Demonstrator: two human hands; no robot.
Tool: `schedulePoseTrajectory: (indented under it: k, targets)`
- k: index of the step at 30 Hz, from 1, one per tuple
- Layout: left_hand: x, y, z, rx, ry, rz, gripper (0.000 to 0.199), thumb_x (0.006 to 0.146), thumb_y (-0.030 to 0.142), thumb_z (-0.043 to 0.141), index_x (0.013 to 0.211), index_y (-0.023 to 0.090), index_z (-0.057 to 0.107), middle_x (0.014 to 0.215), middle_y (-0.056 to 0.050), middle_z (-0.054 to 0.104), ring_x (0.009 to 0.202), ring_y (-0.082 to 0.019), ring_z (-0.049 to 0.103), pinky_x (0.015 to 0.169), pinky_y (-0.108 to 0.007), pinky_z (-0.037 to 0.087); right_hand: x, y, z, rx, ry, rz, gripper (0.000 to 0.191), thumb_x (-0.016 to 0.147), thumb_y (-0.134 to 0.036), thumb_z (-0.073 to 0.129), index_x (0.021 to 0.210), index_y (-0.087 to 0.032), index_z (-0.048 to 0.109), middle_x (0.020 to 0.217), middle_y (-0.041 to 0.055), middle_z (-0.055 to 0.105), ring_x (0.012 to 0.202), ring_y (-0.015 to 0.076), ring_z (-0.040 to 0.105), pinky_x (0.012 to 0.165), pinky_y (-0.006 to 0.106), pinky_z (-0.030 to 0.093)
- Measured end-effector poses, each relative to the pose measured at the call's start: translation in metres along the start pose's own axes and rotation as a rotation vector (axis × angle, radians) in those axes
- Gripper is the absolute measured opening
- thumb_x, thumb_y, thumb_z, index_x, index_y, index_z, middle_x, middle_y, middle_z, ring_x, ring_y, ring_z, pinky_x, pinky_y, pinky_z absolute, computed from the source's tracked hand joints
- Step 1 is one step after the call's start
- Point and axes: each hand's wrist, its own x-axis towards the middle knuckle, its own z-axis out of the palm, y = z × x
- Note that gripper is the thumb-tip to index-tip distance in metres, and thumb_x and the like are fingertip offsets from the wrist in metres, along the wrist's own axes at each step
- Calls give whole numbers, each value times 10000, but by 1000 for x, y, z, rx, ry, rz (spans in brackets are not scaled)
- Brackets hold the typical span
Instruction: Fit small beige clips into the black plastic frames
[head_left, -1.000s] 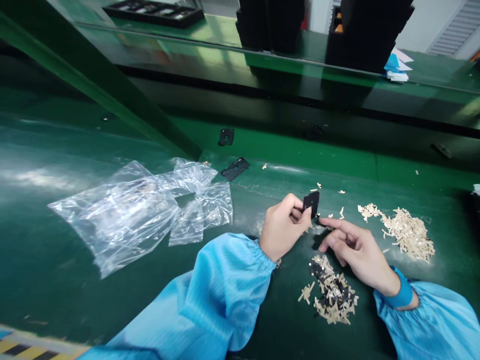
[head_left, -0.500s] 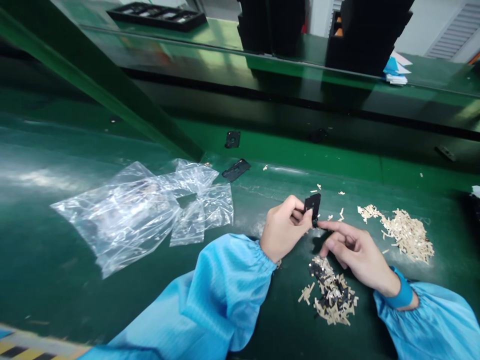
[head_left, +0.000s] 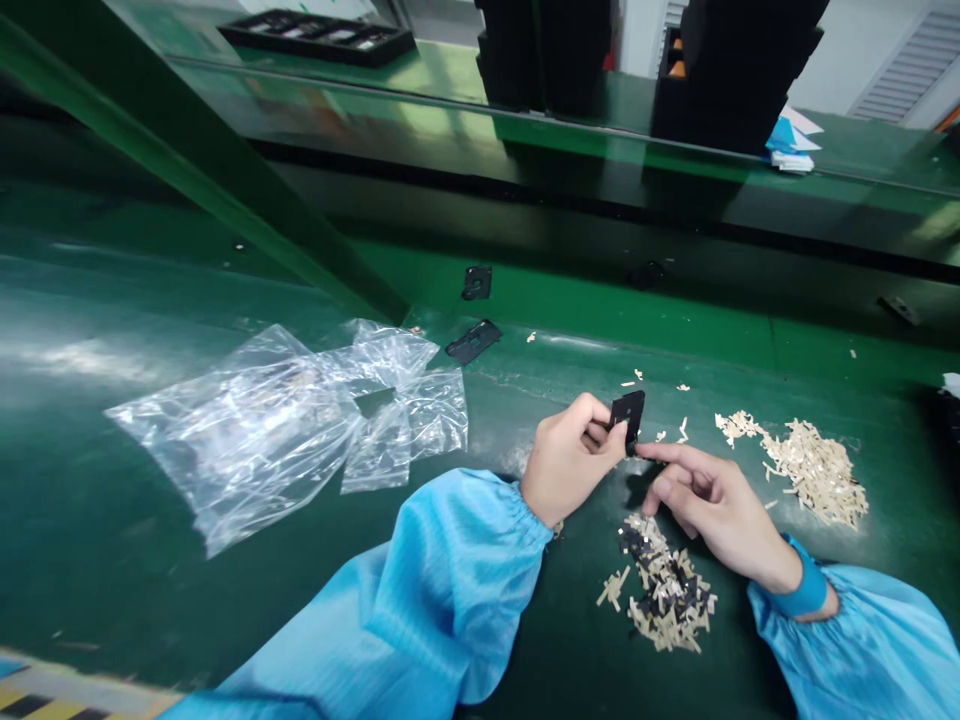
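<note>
Between the thumb and fingers of my left hand is a small flat black plastic part, held upright above the bench. My right hand points its stretched index finger at the lower edge of that part, with the fingertip against or very near it. The thumb and other fingers of this hand are bent, and I see nothing held in them. Just below my right hand lies a mixed pile of small beige and black pieces. Farther right is a larger heap of small beige strips.
Clear plastic bags lie on the green bench to the left. Two black plastic parts, one flat plate and one smaller piece, sit toward the back. A green post slants across the left. Dark stacks stand on the shelf.
Both hands keep nearly the same pose. The black part in my left hand has shifted and turned very slightly; the piles look unchanged.
</note>
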Motion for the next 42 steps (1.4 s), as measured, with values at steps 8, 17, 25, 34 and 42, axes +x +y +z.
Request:
schedulePoseTrajectory:
  k: [8, 17, 25, 34, 42]
  targets:
    - [0, -2, -1, 0, -18, 6, 185, 838, 299, 660, 764, 213, 515, 581, 45, 600, 468, -91, 587, 440, -164, 440, 0, 0, -2, -4, -18, -5, 488, 935, -455, 645, 1304, -135, 632, 732, 47, 752, 482, 101, 468, 444, 243, 310]
    - [-1, -1, -1, -6, -36, 19, 175, 855, 304, 644, 774, 210, 521, 603, 35, 608, 482, -93, 589, 445, -169, 447, 0, -1, -4, -7, -6, -24, 473, 941, -473, 642, 1279, -142, 658, 701, 39, 736, 469, 98, 443, 441, 246, 289]
    - [1, -1, -2, -65, -34, 0, 189, 833, 307, 674, 779, 209, 522, 599, 52, 597, 462, -78, 567, 432, -158, 441, 0, -1, -7, 14, -3, -5, 456, 949, -492, 627, 1252, -152, 665, 699, 34, 721, 428, 81, 366, 429, 242, 275]
    - [2, 0, -2, -146, -66, -52, 201, 844, 323, 663, 792, 203, 510, 602, 53, 579, 435, -69, 546, 419, -159, 442, 0, 3, -11, 109, -6, -3, 389, 964, -468, 626, 1216, -176, 679, 675, 9, 697, 412, 59, 348, 412, 226, 231]
    - [5, -1, -3, -209, -92, -79, 226, 845, 349, 662, 801, 199, 498, 600, 54, 562, 415, -65, 539, 402, -158, 433, 2, 6, -14, 182, -28, -2, 347, 981, -450, 621, 1204, -193, 693, 664, -7, 683, 403, 48, 330, 423, 234, 189]
